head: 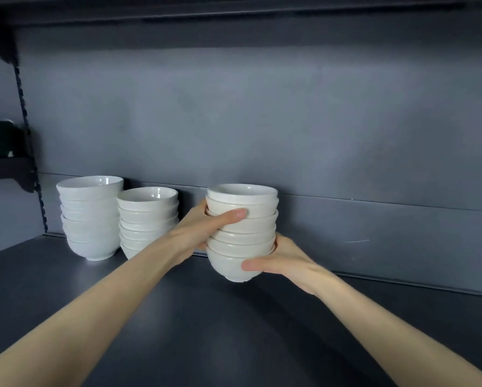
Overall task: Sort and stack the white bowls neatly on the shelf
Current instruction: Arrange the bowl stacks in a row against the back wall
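Bowls held in both hands at the shelf

Your left hand (pixel 206 227) wraps the upper part of the held stack (pixel 242 233), thumb across the front and fingers curled round the far side. Your right hand (pixel 279 261) cups the lowest bowl, thumb on its front wall. Gripping high and low like this looks meant to keep the nested bowls from sliding apart or tipping. The stack stands upright over the dark shelf (pixel 178 317), to the right of the other two and well forward of the back panel (pixel 262 107). Whether its foot touches the shelf cannot be told.

The large stack (pixel 90 216) sits far left, close to the back. The middle stack (pixel 147 219) of smaller bowls stands just beside it. Your bowls look like the smaller kind, so sorting by size seems to be the reason for the separate piles.

Judging by the gap, you would want to set this stack further back and nearer the middle one, in line with the row, and let go only once it rests flat
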`<action>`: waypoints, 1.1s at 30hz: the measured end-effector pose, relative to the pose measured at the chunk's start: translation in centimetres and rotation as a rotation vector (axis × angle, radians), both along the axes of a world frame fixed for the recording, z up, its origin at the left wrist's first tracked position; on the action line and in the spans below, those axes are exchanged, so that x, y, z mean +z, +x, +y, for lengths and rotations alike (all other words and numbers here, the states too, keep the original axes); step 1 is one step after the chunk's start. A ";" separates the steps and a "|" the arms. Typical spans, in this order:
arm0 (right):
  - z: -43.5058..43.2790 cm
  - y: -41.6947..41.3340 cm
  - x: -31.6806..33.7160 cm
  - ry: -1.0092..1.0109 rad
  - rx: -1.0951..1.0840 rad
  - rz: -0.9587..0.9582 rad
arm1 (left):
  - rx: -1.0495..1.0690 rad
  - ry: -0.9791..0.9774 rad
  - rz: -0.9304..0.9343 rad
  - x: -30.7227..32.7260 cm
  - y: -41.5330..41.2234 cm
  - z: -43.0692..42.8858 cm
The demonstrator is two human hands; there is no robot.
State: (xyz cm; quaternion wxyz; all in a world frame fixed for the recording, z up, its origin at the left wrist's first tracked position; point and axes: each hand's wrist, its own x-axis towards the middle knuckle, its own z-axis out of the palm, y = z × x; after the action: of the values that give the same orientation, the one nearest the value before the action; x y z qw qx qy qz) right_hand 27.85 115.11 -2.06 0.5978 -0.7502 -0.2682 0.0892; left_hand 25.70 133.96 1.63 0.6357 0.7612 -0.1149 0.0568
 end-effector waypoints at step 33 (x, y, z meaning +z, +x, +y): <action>10.0 1.9 -4.3 -0.069 -0.223 0.058 | -0.275 -0.066 0.029 -5.6 7.4 10.2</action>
State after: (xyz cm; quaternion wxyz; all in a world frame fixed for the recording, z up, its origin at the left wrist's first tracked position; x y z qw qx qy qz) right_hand 29.71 125.16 -6.36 0.5852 -0.7926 -0.1626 0.0531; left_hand 33.13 144.17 -3.97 0.6638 0.7176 -0.2073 -0.0381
